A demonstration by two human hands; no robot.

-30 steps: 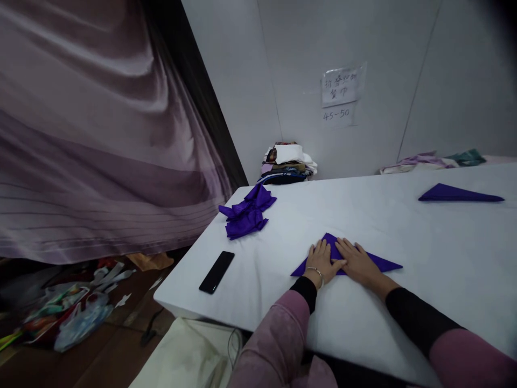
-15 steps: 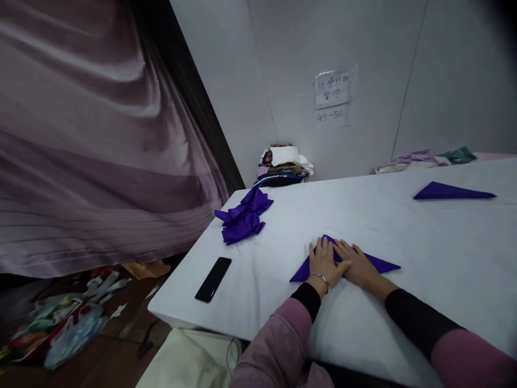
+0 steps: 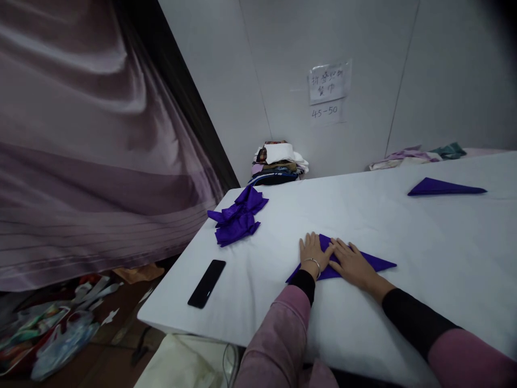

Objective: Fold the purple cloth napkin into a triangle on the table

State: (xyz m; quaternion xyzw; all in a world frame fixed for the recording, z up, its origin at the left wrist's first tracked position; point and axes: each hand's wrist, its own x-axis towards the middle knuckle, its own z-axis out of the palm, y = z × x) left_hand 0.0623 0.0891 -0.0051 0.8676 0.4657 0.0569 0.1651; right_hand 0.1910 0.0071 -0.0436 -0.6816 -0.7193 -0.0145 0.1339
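A purple cloth napkin (image 3: 377, 262), folded into a wide triangle, lies on the white-covered table (image 3: 258, 302). My left hand (image 3: 314, 254) rests flat across its left half, fingers stretched out toward the far side. On the middle and right of the cloth, my right hand (image 3: 350, 262) is also laid flat with its fingers extended. The thumb side of the left hand comes close to the right hand; whether they touch I cannot tell. Parts of the napkin are hidden under both palms.
A crumpled pile of purple cloth (image 3: 238, 218) lies on the table's left, with a black phone (image 3: 207, 284) nearer me. Another folded purple napkin (image 3: 444, 187) sits at the far right. Stacked clothes (image 3: 278, 164) stand behind the table. A curtain (image 3: 100, 161) hangs at left.
My left hand has slid leftward over the napkin, uncovering more of its middle. My right hand stays nearly in place. The view has shifted slightly.
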